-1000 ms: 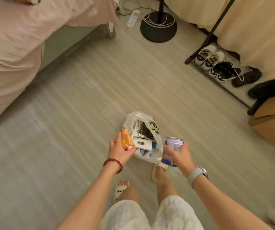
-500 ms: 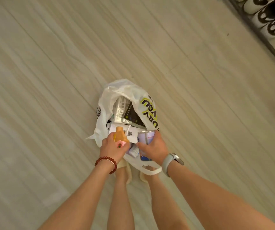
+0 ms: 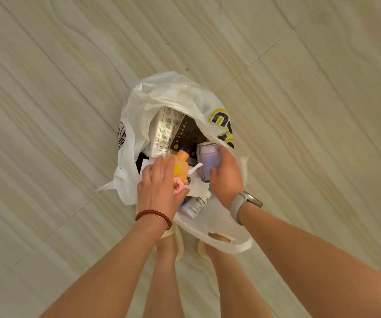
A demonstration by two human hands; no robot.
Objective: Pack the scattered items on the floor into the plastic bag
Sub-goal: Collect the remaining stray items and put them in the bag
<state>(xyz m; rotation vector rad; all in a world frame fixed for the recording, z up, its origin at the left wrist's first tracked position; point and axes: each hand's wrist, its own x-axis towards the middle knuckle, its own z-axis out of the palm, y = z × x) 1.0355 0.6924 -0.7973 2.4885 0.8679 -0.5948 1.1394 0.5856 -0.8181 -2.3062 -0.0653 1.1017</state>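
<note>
A white plastic bag (image 3: 152, 97) with yellow and black print lies open on the floor in front of my feet. Inside it I see a white box (image 3: 162, 129), a dark packet (image 3: 186, 136) and a small white tube (image 3: 194, 206). My left hand (image 3: 159, 189) is over the bag's mouth, holding an orange toy-like bottle (image 3: 181, 166) with a pink flower tag. My right hand (image 3: 225, 177) grips a pale purple can (image 3: 208, 157), which is down inside the bag's opening on the right side.
Pale wood-grain floor tiles (image 3: 299, 111) surround the bag on all sides. My two feet in cream slippers (image 3: 179, 246) stand just behind the bag, partly under its handle (image 3: 235, 245).
The view has dropped from the room to straight down over the bag. Both hands have moved lower and forward, bringing the orange bottle and the can into the bag's mouth.
</note>
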